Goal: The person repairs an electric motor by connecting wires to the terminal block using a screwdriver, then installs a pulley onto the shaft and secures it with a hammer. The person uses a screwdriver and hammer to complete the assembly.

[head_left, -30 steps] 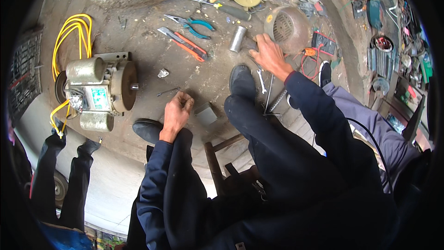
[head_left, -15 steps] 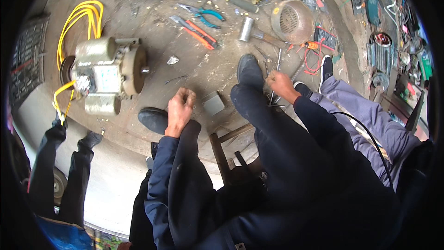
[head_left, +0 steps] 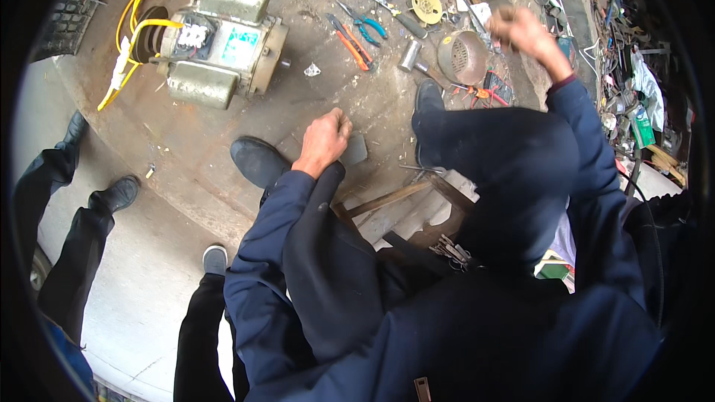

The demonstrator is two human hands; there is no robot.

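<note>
My left hand (head_left: 324,141) rests at my left knee with its fingers curled in, and nothing shows in it. Beside its fingers a flat grey plate (head_left: 357,150) lies on the ground, partly covered by the hand. My right hand (head_left: 521,32) is raised at the upper right, beyond the round vented metal cover (head_left: 462,58). Motion smears its fingers, so I cannot see whether they hold anything. An electric motor (head_left: 242,48) with a pulley (head_left: 151,35) lies at the upper left. Its yellow cable (head_left: 134,22) runs from the open terminal area.
Blue-handled pliers (head_left: 366,24), an orange-and-black cutter (head_left: 350,43), a hammer (head_left: 410,55), a screwdriver (head_left: 402,19) and a yellow disc (head_left: 427,6) lie ahead. Red leads lie by a meter (head_left: 497,89). Scrap parts crowd the right. Other people's shoes (head_left: 118,193) stand left.
My right hand has lifted from beside my right shoe and swung up and right past the vented cover. My right knee has shifted right. The whole view has turned a little; the left hand stays curled.
</note>
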